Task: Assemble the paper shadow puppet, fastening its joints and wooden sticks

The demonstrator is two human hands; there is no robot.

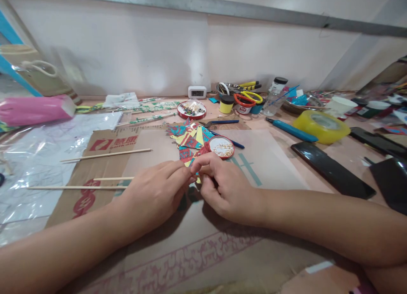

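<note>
Hands (pixel 155 186) (pixel 229 190) curl together, grip unclear, touching or near red-blue-yellow patterned pieces (pixel 192 142).

Overlapping red, blue, yellow pieces (pixel 191 142)

A cardboard sheet (pixel 79 171) lies on the table (pixel 280 149), three skewers (pixel 106 155) across its left part. The left hand (pixel 155 186) and right hand (pixel 227 190) meet over its middle, with cut-out pieces (pixel 187 140) just beyond them. One bead dish (pixel 219 141) sits right of these pieces; another dish (pixel 191 116) is beyond them. Behind that, before the wall (pixel 127 43), stands a digital clock (pixel 197 92), with a tub (pixel 226 105) and a jar (pixel 271 103) to its right. At right, a tape roll (pixel 333 135) lies beyond a smartphone (pixel 332 170).
</note>
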